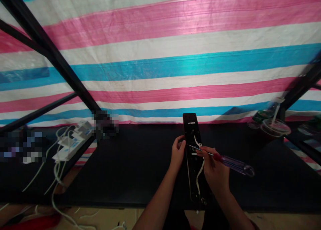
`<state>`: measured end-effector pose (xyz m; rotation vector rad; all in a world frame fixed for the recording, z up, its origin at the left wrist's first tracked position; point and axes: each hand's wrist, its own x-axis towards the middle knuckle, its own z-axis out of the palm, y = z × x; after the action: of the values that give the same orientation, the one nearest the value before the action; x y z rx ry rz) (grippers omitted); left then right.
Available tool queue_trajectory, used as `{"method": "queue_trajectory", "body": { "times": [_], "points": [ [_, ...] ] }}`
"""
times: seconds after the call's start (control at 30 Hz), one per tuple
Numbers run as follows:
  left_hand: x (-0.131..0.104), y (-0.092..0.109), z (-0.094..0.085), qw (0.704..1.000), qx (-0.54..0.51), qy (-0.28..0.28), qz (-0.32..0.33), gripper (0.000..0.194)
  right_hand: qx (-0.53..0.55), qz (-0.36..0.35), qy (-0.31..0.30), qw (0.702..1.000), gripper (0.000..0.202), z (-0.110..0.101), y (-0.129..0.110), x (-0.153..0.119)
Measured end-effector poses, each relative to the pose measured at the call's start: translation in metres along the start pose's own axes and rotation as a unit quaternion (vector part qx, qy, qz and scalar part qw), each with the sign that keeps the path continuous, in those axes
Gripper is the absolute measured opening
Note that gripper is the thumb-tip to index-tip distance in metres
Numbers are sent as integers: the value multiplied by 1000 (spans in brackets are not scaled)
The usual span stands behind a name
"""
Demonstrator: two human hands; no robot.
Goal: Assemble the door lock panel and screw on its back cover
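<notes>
A long, narrow black panel (pixel 189 119) lies lengthwise in front of me, with pale labels and small fittings along it. A white cord (pixel 199 176) runs down its face. Against the panel's left edge, my left hand (pixel 178 152) is closed with bent fingers and thumb, holding it. My right hand (pixel 217 173) grips a screwdriver (pixel 234 163) by its thin shaft near the red collar. Its translucent purple handle sticks out to the right, and the tip points left over the panel's middle. I cannot tell whether the tip touches anything.
The panel rests on a black table (pixel 125 169). To the left, a white power strip (pixel 70 149) holds several plugs and trailing cables. A lidded plastic cup (pixel 276 127) with a straw stands at the right. Behind hangs a striped sheet (pixel 160 69), with black frame bars on both sides.
</notes>
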<state>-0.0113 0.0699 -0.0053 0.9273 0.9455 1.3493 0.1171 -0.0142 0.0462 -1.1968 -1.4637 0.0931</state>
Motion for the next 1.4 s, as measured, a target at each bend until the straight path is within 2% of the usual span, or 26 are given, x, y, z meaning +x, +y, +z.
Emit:
{"method": "queue_trajectory", "body": {
  "times": [0.07, 0.13, 0.3, 0.43, 0.67, 0.8, 0.9, 1.03, 1.17, 1.27, 1.4],
  "points": [
    [-3, -2, 0, 1000, 0, -7, 3, 50, -9, 1, 13, 1000, 12, 1, -2, -1],
    [-5, -2, 0, 1000, 1, -12, 6, 50, -27, -3, -2, 1000, 13, 0, -4, 6],
    [-6, -2, 0, 1000, -2, -22, 13, 49, -68, -34, -112, 991, 22, 0, -11, 47],
    [-5, -6, -2, 999, -3, -22, 26, 46, -34, -48, -176, 983, 20, 9, -12, 72],
    [-3, -9, -2, 998, -10, -22, 49, 41, 75, -70, -205, 973, 21, 22, -10, 67],
    [-2, -8, 0, 999, -14, -13, 46, 41, 82, -45, -179, 979, 18, 23, -10, 59],
    [-3, -8, 0, 999, -14, -12, 39, 40, 123, 40, -152, 980, 9, 27, -9, 58],
    [-3, -8, -1, 999, -15, -16, 31, 42, 190, 125, -144, 963, 17, 31, -8, 61],
    [-4, -6, -1, 999, -16, -20, 29, 44, 222, 124, -162, 953, 30, 29, -6, 63],
    [-4, -7, -1, 999, -15, -17, 28, 43, 216, 116, -166, 955, 27, 27, -5, 62],
    [-3, -10, -2, 999, -15, -19, 28, 44, 222, 151, -136, 954, 25, 31, -7, 63]
  ]
}}
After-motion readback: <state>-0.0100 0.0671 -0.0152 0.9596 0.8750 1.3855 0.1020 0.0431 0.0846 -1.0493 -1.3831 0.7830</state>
